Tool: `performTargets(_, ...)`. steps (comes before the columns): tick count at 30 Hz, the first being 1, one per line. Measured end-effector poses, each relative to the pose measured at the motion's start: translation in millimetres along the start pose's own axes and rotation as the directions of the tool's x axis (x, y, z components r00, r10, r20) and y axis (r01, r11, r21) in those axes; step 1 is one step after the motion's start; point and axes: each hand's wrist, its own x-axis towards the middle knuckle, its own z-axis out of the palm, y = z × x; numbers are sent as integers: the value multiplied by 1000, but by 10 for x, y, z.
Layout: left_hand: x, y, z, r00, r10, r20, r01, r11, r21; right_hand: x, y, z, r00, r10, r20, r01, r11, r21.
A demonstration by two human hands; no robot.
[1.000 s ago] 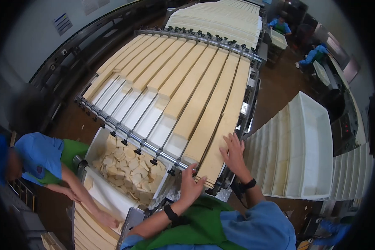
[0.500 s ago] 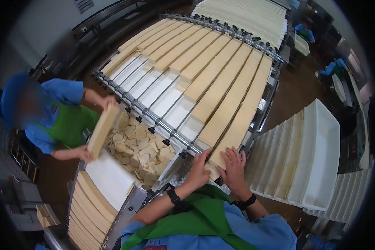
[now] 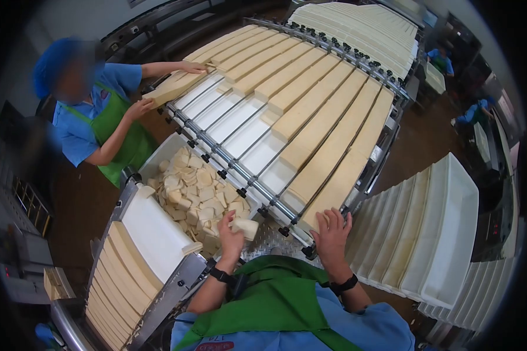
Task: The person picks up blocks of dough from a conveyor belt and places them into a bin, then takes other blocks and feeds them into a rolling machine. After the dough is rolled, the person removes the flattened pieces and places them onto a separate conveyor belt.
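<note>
My left hand (image 3: 231, 235) is closed on a small cream-coloured piece (image 3: 246, 228), held over the near corner of a white bin (image 3: 152, 166). Many similar flat pieces (image 3: 204, 198) are heaped in that bin. My right hand (image 3: 332, 235) is open, its fingers resting on the near end of a long, cream-coloured, dough-like strip (image 3: 329, 202). This strip lies in the rightmost lane of a slanting conveyor, between thin metal divider rods. More strips (image 3: 287, 88) lie side by side in the other lanes.
Across the bin, a co-worker (image 3: 108, 111) in a green apron has both hands on a strip (image 3: 178, 86) at the conveyor's left edge. A second belt (image 3: 158, 225) with stacked strips stands front left. Nested white trays (image 3: 445, 234) stand at right. A metal bar with black knobs (image 3: 240, 169) crosses the conveyor's near end.
My left hand has moved left from the strip's end to the bin, now holding a small piece. My right hand stays at the strip. The co-worker's strip has moved up onto the conveyor.
</note>
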Motion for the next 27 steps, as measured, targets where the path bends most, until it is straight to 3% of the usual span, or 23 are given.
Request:
performTargets(6, 7, -300, -328, 980, -123, -156, 126, 992, 10, 18, -60, 2, 1000, 1, -2, -1, 1000, 26)
performTargets(12, 42, -537, -526, 972, 0, -233, 46, 980, 195, 59, -124, -32, 997, 77, -21, -73, 985, 154)
performTargets(18, 43, -434, -699, 971, 64, -231, 0, 964, 267, 52, -162, -46, 999, 38, -22, -33, 984, 177)
performTargets(21, 32, -435, -763, 974, 95, -207, -30, 954, 298, 28, -100, -26, 998, 26, 56, -41, 958, 282)
performTargets(24, -11, -383, -801, 977, 73, -199, -6, 949, 316, 165, -144, -241, 999, 36, 18, -40, 940, 338)
performTargets(27, -35, -345, -825, 978, 75, -194, -17, 958, 286, 627, -241, -428, 988, 145, 55, -153, 844, 513)
